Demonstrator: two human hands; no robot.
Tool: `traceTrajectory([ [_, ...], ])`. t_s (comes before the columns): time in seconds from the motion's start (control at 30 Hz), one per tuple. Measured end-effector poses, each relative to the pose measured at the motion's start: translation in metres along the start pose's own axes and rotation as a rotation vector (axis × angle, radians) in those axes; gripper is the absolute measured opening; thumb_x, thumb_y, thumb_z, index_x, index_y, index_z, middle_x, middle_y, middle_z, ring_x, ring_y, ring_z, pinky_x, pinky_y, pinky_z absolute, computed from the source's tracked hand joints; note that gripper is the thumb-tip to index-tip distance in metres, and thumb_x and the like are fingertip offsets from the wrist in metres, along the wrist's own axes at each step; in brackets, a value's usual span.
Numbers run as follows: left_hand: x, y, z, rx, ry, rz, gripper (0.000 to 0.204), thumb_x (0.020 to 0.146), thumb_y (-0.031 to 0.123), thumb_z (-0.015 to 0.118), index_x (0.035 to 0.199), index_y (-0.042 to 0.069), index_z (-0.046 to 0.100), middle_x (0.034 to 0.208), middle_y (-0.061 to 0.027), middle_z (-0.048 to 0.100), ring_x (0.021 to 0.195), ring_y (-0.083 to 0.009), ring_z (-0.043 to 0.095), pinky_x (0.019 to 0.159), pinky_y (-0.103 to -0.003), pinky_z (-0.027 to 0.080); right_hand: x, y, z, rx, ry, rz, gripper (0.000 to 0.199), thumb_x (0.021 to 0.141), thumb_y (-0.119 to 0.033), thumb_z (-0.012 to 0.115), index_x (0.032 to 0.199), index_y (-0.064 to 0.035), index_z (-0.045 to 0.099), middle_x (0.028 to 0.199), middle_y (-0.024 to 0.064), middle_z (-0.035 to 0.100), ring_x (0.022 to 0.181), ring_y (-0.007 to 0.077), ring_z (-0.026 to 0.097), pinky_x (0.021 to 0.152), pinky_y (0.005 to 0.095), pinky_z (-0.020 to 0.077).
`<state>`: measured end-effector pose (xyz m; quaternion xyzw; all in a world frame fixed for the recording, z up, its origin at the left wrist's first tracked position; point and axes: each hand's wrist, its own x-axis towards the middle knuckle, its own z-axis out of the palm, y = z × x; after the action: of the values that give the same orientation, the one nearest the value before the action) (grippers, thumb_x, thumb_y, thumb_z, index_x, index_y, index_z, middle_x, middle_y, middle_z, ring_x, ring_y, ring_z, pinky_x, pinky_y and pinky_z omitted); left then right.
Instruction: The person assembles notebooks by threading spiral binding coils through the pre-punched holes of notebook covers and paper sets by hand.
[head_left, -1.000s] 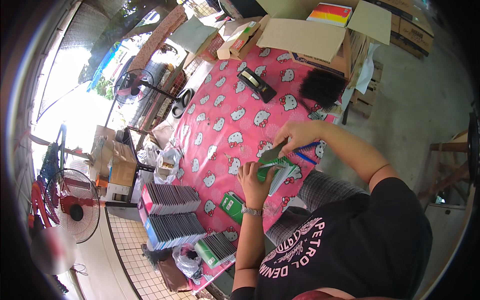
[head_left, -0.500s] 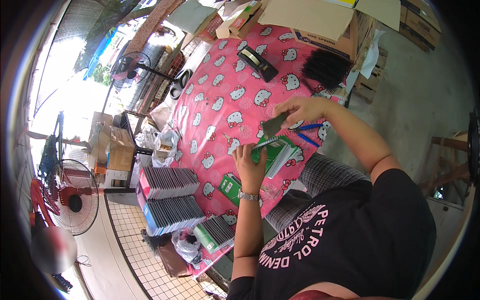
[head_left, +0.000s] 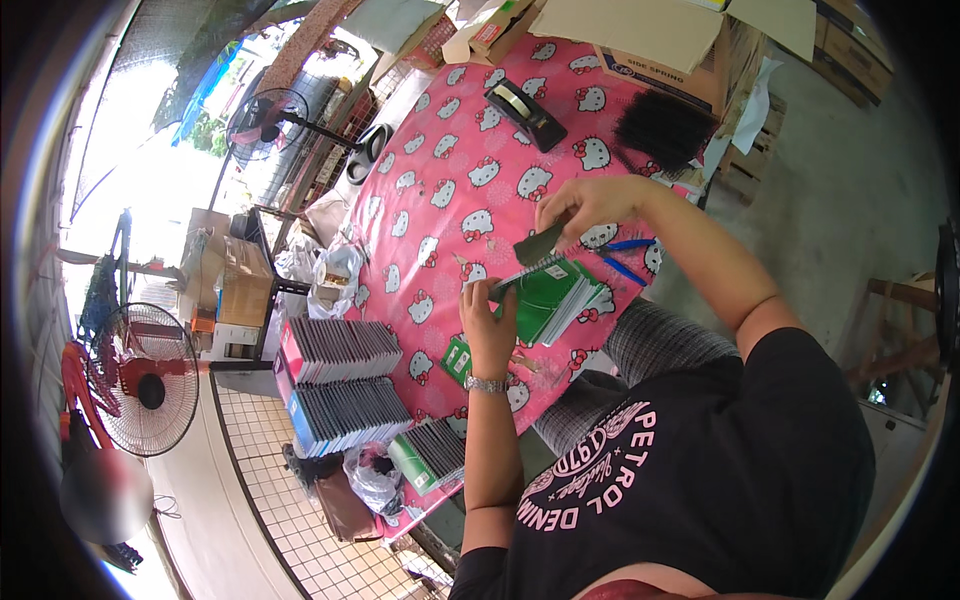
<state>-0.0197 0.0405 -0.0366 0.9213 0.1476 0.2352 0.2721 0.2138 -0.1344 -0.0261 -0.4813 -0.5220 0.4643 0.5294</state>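
Note:
Several green notebooks [head_left: 560, 300] lie in a small stack near the table's front edge, their white pages showing on the right. My left hand [head_left: 488, 325], a metal watch at its wrist, pinches the left end of the top notebook's bound edge, where a thin dark coil runs. Above that edge, my right hand [head_left: 590, 205] is closed on a flat dark green piece [head_left: 538, 247], whose lower side sits close to the coil; whether it touches I cannot tell. Blue-handled pliers [head_left: 625, 268] lie right of the stack. Another green notebook [head_left: 457, 360] rests left of my left wrist.
Rows of dark-spined notebooks [head_left: 345, 350] stand at the table's left edge. A black tape dispenser [head_left: 527, 115] and a heap of black coils [head_left: 662, 130] sit farther back, before an open cardboard box [head_left: 650, 75]. Two fans, one a red fan [head_left: 150, 385], stand at left.
Both hands have shifted slightly left along the notebook's bound edge, the dark green piece moving with my right hand. More of the coil shows. The whole view has also shifted a little.

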Motion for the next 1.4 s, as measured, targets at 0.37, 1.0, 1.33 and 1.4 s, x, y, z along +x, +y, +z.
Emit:
traceTrajectory([
  [0.37, 0.006, -0.007, -0.006, -0.117, -0.102, -0.045, 0.018, 0.088, 0.008, 0.068, 0.102, -0.001, 0.061, 0.089, -0.012, 0.064, 0.071, -0.0214, 0.064, 0.063, -0.033, 0.051, 0.022, 0.006, 0.001, 0.283, 0.002, -0.01, 0.024, 0.079, -0.008, 0.075, 0.102, -0.0009, 0.072, 0.092, 0.0041, 0.065, 0.095, 0.0152, 0.059, 0.084, 0.0306, 0.0453],
  [1.0, 0.009, -0.007, -0.009, -0.299, -0.12, -0.17, 0.02, 0.089, 0.005, 0.069, 0.106, 0.001, 0.059, 0.089, -0.0065, 0.067, 0.076, -0.0106, 0.064, 0.07, -0.026, 0.051, 0.039, 0.001, 0.009, -0.019, 0.032, 0.036, 0.022, 0.082, -0.011, 0.075, 0.101, 0.0001, 0.071, 0.093, 0.0017, 0.063, 0.088, 0.0116, 0.059, 0.081, 0.0278, 0.045],
  [1.33, 0.006, -0.013, -0.009, -0.37, -0.099, -0.23, 0.018, 0.09, 0.005, 0.069, 0.104, 0.0, 0.059, 0.085, -0.0051, 0.066, 0.074, -0.0082, 0.063, 0.067, -0.024, 0.05, 0.046, 0.033, -0.004, -0.547, 0.173, 0.163, 0.021, 0.079, -0.014, 0.074, 0.097, -0.0027, 0.072, 0.093, 0.0056, 0.066, 0.091, 0.02, 0.062, 0.08, 0.036, 0.0482],
  [1.4, 0.008, -0.012, -0.006, -0.395, -0.097, -0.243, 0.017, 0.092, 0.005, 0.067, 0.105, -0.001, 0.059, 0.085, -0.0046, 0.066, 0.074, -0.0081, 0.064, 0.066, -0.023, 0.05, 0.036, 0.076, -0.027, -0.896, 0.339, 0.212, 0.025, 0.079, -0.016, 0.073, 0.101, -0.0038, 0.071, 0.101, 0.0089, 0.065, 0.099, 0.0256, 0.061, 0.085, 0.04, 0.0483],
])
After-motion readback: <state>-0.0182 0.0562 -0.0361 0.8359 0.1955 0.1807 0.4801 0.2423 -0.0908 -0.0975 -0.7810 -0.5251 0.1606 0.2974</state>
